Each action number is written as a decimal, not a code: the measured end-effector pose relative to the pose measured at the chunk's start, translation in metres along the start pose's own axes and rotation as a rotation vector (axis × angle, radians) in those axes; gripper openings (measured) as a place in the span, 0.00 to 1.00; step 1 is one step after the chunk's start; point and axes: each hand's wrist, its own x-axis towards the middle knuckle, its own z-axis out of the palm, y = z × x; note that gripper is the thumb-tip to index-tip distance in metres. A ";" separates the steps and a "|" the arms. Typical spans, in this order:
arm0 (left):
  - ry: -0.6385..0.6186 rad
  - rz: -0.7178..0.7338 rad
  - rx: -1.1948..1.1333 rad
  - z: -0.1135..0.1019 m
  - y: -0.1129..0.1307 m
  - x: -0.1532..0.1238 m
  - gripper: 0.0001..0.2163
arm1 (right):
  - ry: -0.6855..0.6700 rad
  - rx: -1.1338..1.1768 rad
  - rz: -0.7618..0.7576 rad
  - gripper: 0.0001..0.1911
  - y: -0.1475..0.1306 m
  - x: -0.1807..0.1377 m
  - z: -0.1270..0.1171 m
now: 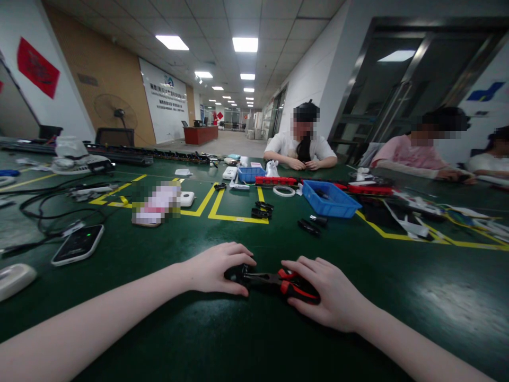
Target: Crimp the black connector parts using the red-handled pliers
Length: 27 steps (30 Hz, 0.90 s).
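Observation:
My right hand is closed round the red and black handles of a pair of needle-nose pliers. The long metal jaws point left and reach a small black part. My left hand grips that part between thumb and fingers, low over the green tabletop. Whether the jaw tips pinch the part or only touch it, I cannot tell. Beyond my hands lie several black pieces and, further right, more dark pieces.
On the green table stand a blue bin and a smaller blue tray. A phone, black cables and a white device lie left. Yellow tape marks the surface. A person sits opposite; others sit at right.

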 end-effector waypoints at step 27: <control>-0.005 0.069 0.082 -0.001 0.001 -0.001 0.23 | 0.372 -0.180 -0.215 0.25 0.007 0.000 0.005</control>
